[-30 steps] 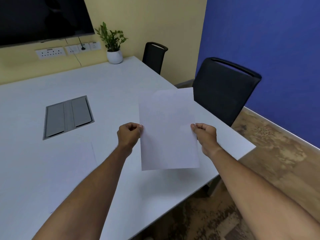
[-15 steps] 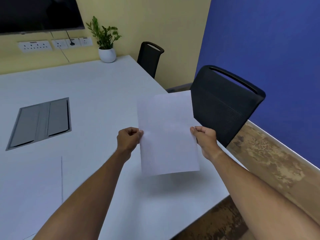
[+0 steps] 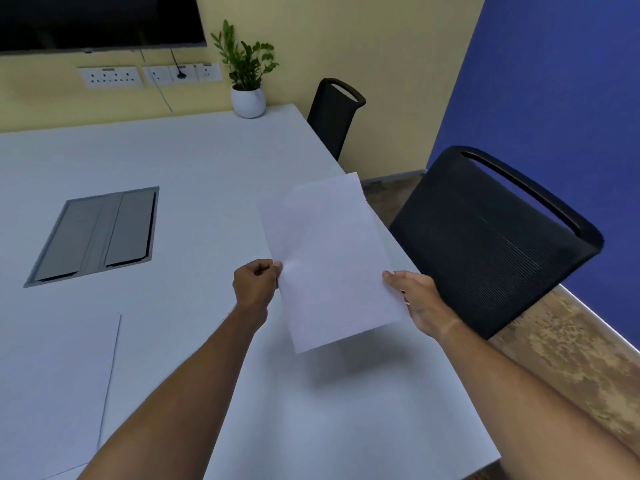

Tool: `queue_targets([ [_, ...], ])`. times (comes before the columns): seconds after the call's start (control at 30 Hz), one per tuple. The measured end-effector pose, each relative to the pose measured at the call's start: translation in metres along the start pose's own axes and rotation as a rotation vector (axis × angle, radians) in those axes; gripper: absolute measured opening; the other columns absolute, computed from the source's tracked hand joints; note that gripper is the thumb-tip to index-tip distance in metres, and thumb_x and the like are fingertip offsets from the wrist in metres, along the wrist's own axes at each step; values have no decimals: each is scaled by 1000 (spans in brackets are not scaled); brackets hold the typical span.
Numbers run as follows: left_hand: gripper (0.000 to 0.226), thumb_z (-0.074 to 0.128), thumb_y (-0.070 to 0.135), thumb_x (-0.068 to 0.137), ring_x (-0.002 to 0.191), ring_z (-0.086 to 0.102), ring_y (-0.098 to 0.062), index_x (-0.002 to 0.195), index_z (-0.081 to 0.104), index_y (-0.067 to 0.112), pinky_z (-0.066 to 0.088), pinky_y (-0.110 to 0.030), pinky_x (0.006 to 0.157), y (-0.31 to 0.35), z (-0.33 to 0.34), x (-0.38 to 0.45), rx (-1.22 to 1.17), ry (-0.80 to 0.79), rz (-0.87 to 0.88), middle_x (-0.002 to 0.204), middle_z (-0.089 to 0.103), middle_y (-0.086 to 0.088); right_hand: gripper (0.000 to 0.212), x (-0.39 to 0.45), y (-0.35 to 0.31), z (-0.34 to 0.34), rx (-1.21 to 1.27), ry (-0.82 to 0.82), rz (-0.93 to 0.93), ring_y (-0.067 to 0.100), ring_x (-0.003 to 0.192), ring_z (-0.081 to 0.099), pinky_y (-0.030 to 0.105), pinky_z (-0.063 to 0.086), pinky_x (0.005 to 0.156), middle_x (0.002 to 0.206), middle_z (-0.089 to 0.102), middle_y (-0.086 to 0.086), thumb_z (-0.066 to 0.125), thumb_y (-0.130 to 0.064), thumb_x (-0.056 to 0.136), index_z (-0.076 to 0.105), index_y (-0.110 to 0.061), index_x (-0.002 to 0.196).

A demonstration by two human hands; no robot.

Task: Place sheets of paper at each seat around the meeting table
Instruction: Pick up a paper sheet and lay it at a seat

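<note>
We look down over a large white rectangular bench (image 3: 207, 174), and we take the grey rectangular cable hatch (image 3: 95, 235) set flush into its top as our landmark.

To the right of the hatch, we see a plain white sheet of paper (image 3: 332, 261) held in the air just above the bench, tilted a little, its shadow falling on the bench below. Its far corner reaches past the bench edge. No print or writing can be read on it.

The left hand (image 3: 256, 284) pinches the sheet's left edge, with the fingers curled into a loose fist. The right hand (image 3: 417, 301) holds the right edge, thumb on top and the fingers under the paper.

Nearer to us than the hatch, at the lower left, a second white sheet of paper (image 3: 52, 393) lies flat on the bench, partly cut off by the picture's edge.

Right of the held sheet, a black mesh-backed office chair (image 3: 491, 244) stands close beside the bench edge. Beyond the hatch and to its right, a second black chair (image 3: 334, 114) stands by the same edge, and a small green plant in a round white pot (image 3: 247, 84) sits at the far corner. On the yellow wall behind the hatch we see white wall sockets (image 3: 149, 76) and a dark wall screen (image 3: 97, 20). Any labels there are too small to read.
</note>
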State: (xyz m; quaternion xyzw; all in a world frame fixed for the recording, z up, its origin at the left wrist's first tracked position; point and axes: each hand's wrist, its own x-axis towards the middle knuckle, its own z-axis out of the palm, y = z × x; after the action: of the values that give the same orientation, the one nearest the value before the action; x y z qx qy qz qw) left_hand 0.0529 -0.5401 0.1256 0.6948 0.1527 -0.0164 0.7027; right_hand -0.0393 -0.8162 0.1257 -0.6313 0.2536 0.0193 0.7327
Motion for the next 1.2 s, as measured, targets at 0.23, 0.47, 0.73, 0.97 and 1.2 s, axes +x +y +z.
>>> queue_targets([
  [0.23, 10, 72, 9, 86, 79, 67, -21, 91, 70, 1, 58, -34, 83, -12, 30, 5, -182, 282, -63, 97, 71, -11, 27, 39, -2, -1, 265, -60, 98, 21, 78, 72, 31, 60, 67, 90, 75, 12, 81, -13, 80, 54, -14, 74],
  [0.47, 8, 70, 6, 88, 85, 70, -21, 80, 68, 6, 58, -33, 82, -29, 64, -12, -270, 403, -85, 93, 71, -11, 23, 68, 2, 5, 285, -152, 94, 23, 83, 76, 31, 60, 67, 86, 77, 10, 81, -6, 79, 58, -7, 78],
  [0.73, 8, 66, -1, 87, 73, 68, -22, 81, 65, 4, 59, -25, 64, -37, 40, -33, -416, 306, -157, 76, 69, -8, 25, 103, 0, -22, 187, -281, 140, 23, 89, 76, 29, 60, 68, 100, 77, 15, 79, -3, 79, 68, 2, 101],
  [0.97, 26, 55, 20, 94, 72, 69, -19, 79, 75, 11, 54, -28, 65, -26, -18, -20, -440, 116, -239, 81, 74, -6, 51, 136, -12, -44, -15, -524, 192, 26, 104, 72, 30, 60, 75, 115, 74, 14, 82, -14, 68, 68, 1, 115],
  [1.2, 11, 69, 20, 88, 75, 69, -18, 85, 73, 11, 53, -30, 70, -40, -45, -4, -73, 52, -309, 85, 75, -3, 48, 144, -8, -41, -187, -628, 272, 27, 108, 70, 31, 60, 82, 117, 73, 13, 81, -14, 70, 70, -1, 115],
])
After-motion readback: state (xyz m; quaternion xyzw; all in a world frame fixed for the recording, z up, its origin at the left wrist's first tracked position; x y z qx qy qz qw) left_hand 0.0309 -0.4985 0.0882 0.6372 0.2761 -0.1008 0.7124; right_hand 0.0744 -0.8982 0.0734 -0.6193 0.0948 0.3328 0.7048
